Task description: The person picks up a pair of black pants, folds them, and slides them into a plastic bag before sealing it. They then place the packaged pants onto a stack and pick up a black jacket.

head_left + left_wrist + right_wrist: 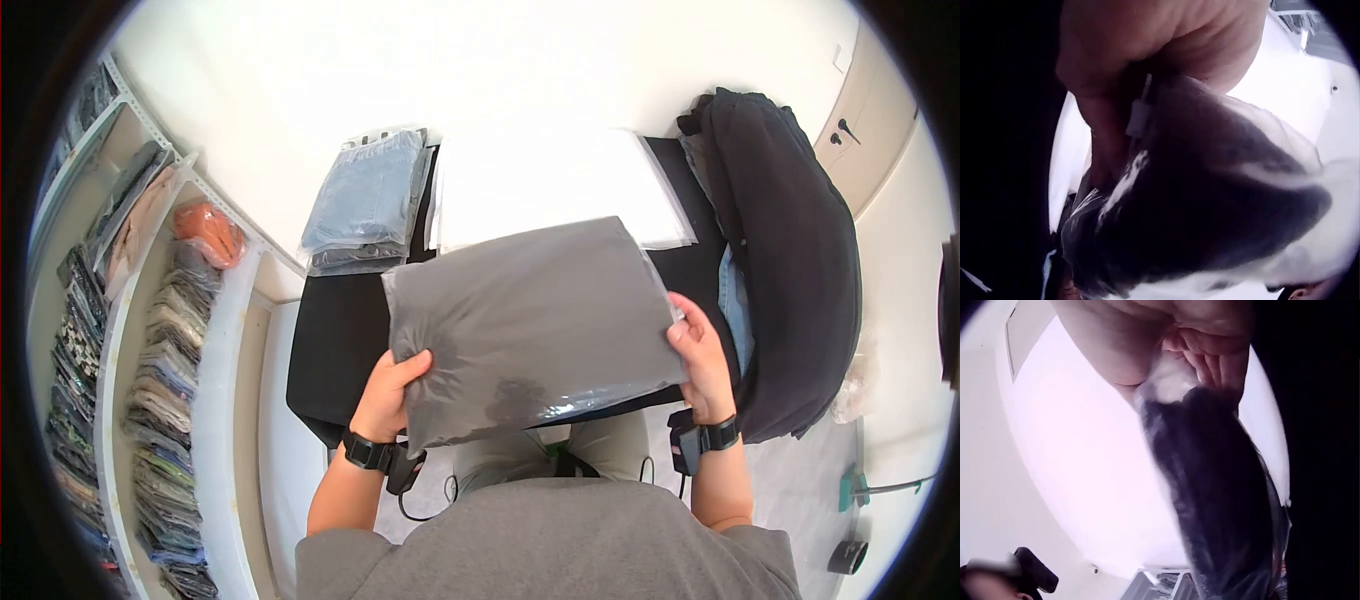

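A dark grey garment in a clear plastic bag (530, 320) is held up over the near side of the black-covered table (340, 330). My left hand (388, 395) grips its left edge, thumb on top. At the right edge my right hand (703, 360) pinches the bag, thumb on its face. In the left wrist view the left hand (1166, 37) holds the shiny bag (1197, 206). The right wrist view shows the right hand (1166, 337) round the bag's end (1216, 487). Fingers beneath the bag are mostly hidden in the head view.
Bagged light-blue denim (365, 195) is stacked at the table's back left. White plastic bags (550, 185) lie at the back middle. Dark clothes (790, 260) are heaped on the right. Shelves of bagged garments (170, 400) stand at the left.
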The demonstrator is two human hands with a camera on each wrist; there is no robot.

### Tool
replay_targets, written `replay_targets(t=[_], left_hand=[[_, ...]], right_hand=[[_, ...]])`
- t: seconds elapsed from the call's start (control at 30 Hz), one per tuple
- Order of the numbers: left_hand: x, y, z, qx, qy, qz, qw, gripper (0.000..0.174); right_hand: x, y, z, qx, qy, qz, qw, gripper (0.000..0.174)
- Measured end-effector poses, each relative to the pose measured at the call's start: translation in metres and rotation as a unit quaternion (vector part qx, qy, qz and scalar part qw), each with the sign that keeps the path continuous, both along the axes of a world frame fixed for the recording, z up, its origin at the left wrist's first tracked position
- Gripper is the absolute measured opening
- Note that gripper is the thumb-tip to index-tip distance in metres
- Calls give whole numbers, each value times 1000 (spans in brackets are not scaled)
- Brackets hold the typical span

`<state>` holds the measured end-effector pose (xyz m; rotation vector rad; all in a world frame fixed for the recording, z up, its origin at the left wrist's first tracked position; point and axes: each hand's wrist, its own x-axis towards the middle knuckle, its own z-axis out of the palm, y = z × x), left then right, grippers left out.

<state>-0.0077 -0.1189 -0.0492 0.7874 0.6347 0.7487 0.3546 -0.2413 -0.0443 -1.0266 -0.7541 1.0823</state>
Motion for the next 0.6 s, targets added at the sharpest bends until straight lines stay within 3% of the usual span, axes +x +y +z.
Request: replay_targets(t=[0.07, 0.13, 0.2, 0.27, 0.33, 0.47, 0.53, 0.6], left_hand=[[-8, -3, 14, -8, -13, 89, 996, 41], [-12, -2, 25, 30, -9, 108, 994, 41], [-15, 1, 39, 40, -39, 171, 984, 43], [-14, 15, 51, 60, -61, 205, 975, 43], [-12, 36, 67, 88, -105, 264, 955, 42], [-24, 132, 49, 129, -148, 349, 916, 36], [-27, 181, 31, 163, -204, 350, 900, 27], [-22, 221, 7, 139, -203, 370, 896, 26]], right_hand=[[-9, 10, 24, 82, 86, 21, 993, 53], [-14, 22, 33, 79, 124, -26, 989, 54], [-11, 24, 34, 92, 22, 19, 995, 51], [-12, 21, 24, 84, 25, 8, 996, 47], [-7, 16, 3, -14, -40, -16, 999, 37], [-3, 4, -37, -101, -58, -51, 992, 25], [-4, 1, -59, -39, -106, -121, 986, 24], [-6, -4, -61, -25, -127, -119, 984, 24]])
